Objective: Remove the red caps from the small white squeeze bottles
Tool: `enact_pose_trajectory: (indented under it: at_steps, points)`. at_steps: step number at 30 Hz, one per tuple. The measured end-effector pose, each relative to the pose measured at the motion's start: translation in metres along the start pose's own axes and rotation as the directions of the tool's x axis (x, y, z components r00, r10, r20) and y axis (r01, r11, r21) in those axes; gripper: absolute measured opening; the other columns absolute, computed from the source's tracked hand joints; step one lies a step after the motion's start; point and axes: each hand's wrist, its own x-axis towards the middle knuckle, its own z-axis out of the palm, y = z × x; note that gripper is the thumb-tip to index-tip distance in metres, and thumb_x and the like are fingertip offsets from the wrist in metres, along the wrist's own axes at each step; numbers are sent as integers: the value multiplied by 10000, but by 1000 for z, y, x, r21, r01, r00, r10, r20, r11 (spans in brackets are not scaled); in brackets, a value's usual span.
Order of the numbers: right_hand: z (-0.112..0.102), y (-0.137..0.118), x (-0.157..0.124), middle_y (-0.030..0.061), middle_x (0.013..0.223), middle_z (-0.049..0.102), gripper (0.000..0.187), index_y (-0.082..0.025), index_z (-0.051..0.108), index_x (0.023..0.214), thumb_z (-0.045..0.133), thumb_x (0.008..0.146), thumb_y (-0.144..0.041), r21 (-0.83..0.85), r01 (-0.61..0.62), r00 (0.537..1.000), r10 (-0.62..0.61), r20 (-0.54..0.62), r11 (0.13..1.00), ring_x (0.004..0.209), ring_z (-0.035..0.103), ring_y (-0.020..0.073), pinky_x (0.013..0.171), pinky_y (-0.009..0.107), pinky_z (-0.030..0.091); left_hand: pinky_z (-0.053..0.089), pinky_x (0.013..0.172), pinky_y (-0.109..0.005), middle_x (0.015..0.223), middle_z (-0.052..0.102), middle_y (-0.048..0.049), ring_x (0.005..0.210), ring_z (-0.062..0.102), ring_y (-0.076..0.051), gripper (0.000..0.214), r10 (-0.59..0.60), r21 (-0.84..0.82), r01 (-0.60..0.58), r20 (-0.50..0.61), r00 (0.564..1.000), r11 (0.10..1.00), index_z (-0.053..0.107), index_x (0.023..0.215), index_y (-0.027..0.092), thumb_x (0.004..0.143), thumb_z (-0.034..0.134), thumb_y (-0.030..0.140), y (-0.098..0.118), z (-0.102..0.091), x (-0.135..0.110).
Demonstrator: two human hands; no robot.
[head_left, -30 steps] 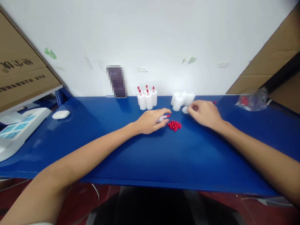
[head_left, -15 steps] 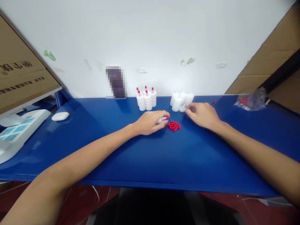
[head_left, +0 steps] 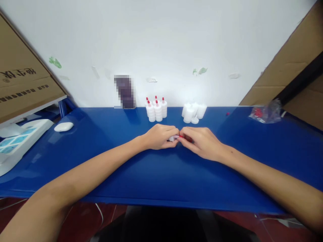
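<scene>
1. A blue table (head_left: 156, 181) meets a white wall (head_left: 166, 40) beyond the grip.
2. The left hand (head_left: 159, 137) grasps a small white bottle (head_left: 172, 138), laid over so its nozzle points toward the right hand (head_left: 203, 143).
3. Just beside the left fingers, the right hand pinches the bottle's red tip (head_left: 180, 136).
4. Beyond the grip, slightly left, red-tipped bottles (head_left: 157, 112) stand grouped; beyond and right, white bottles (head_left: 188, 115) cluster beside a white disc (head_left: 194, 120).

Head-worn view, forward and down
</scene>
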Motion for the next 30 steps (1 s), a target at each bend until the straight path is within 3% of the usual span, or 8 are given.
enact_pose_trajectory:
  at_steps: [6, 15, 18, 21, 24, 30]
  points:
    - [0, 6, 2, 8, 727, 594, 285, -225, 449, 826, 373, 1054, -379, -25, 95, 995, -93, 44, 995, 566, 462, 137, 567, 292, 310, 423, 569, -258, 731, 607, 2, 619, 559, -115, 178, 19, 3, -19, -4, 1000, 1000, 538, 817, 194, 954, 453, 270, 3, -2, 1]
    - [-5, -4, 3, -15, 673, 523, 276, -237, 358, 782, 368, 1036, -345, 68, 68, 994, -73, 76, 995, 500, 398, 113, 509, 282, 267, 380, 532, -267, 689, 578, 6, 579, 523, -115, 225, 112, 131, -100, -93, 989, 986, 503, 777, 202, 979, 431, 273, 5, 1, 1]
    - [-5, 0, 1, -15, 651, 511, 297, -239, 357, 748, 343, 1034, -319, 127, 54, 997, -60, 44, 990, 519, 409, 119, 530, 284, 294, 403, 566, -266, 753, 619, -11, 627, 554, -125, 198, 68, 162, -49, -114, 991, 986, 571, 872, 198, 980, 413, 248, 4, 1, -1]
    - [-10, 9, 0, -24, 611, 473, 344, -241, 343, 713, 315, 1046, -321, 178, 14, 1000, -13, -11, 984, 523, 391, 122, 550, 294, 302, 435, 617, -257, 824, 646, -26, 691, 579, -129, 213, -72, 84, 82, -125, 990, 993, 599, 978, 194, 998, 395, 249, 2, 0, -3]
    - [-17, 18, 1, -26, 607, 461, 327, -242, 351, 729, 337, 1037, -348, 165, -80, 996, 84, -19, 983, 534, 402, 132, 568, 307, 305, 450, 653, -255, 823, 644, -24, 708, 576, -131, 204, -104, -19, 102, -91, 990, 995, 600, 966, 186, 1000, 416, 270, 0, 1, -3]
    - [-17, 45, 3, -8, 654, 529, 158, -231, 405, 789, 451, 932, -279, 18, -235, 965, 231, 127, 972, 585, 475, 157, 595, 312, 308, 449, 668, -250, 801, 638, -14, 703, 574, -128, 180, -111, -94, 102, -95, 989, 990, 597, 908, 179, 981, 457, 265, -1, 3, -3]
